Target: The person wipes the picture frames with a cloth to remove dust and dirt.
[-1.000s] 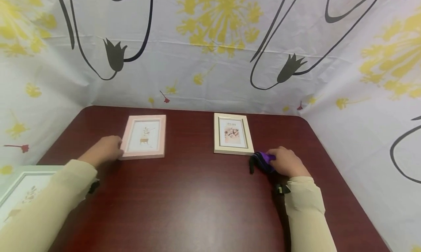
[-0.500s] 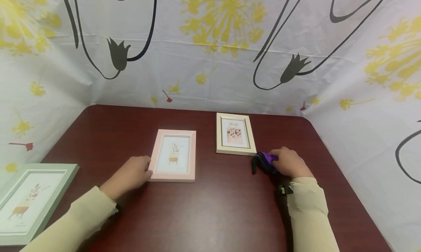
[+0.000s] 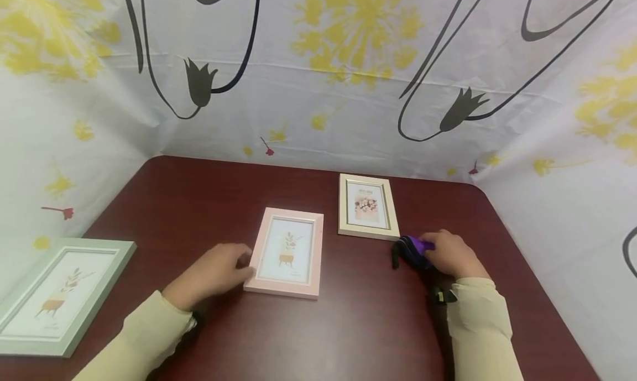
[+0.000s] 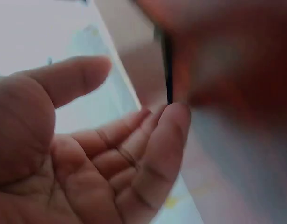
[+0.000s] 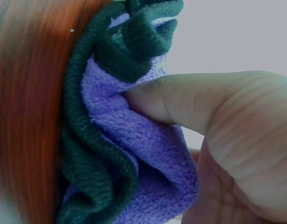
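In the head view, my left hand is at the left edge of a pink picture frame, which lies flat on the table. The left wrist view, partly blurred, has the thumb spread away from loosely bent fingers, with nothing gripped between them. My right hand pinches a crumpled purple cloth with dark trim between thumb and fingers. That cloth rests on the table at the near right corner of a cream picture frame.
A larger pale green picture frame lies at the table's left side. White patterned fabric hangs behind and along both sides of the dark red wooden table.
The pink frame has slid right and nearer, to the table's middle, with my left hand following it. My right hand has stayed at the cream frame's corner with the cloth.
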The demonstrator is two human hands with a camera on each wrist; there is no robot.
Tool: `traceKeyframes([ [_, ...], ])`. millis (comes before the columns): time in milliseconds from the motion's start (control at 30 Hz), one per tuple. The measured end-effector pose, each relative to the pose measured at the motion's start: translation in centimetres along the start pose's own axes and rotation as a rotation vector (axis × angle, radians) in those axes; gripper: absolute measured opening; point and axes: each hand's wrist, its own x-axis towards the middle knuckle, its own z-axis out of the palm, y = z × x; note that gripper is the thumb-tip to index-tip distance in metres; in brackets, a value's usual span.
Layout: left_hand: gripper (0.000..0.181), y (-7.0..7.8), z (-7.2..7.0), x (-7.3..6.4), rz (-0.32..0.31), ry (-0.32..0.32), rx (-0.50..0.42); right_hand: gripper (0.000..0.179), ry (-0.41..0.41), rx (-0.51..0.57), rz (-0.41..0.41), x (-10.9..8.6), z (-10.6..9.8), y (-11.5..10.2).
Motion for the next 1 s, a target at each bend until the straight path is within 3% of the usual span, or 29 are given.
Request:
traceKeyframes([
  [100,0.032,-0.9,-0.5,1.2,0.046,0.006,-0.040,0.024,0.009,-0.006,-0.010,0.1,0.1,0.0],
  [300,0.049,-1.9,-0.2,2.4,0.082,-0.052,0.003,0.026,0.011,-0.003,-0.031,0.0,0.0,0.1],
  [467,0.049,-2.2,0.1,2.5,0.089,-0.079,-0.009,0.028,0.003,0.000,-0.003,0.1,0.2,0.3],
  [733,0.050,-3.8,-0.8,2.2,0.094,-0.086,0.025,0.026,0.043,0.023,-0.055,1.7,1.0,-0.6],
  [1000,0.056,-3.4,-0.2,2.4,0.097,-0.113,-0.067,0.024,-0.003,0.008,-0.051,0.5,0.4,0.2],
])
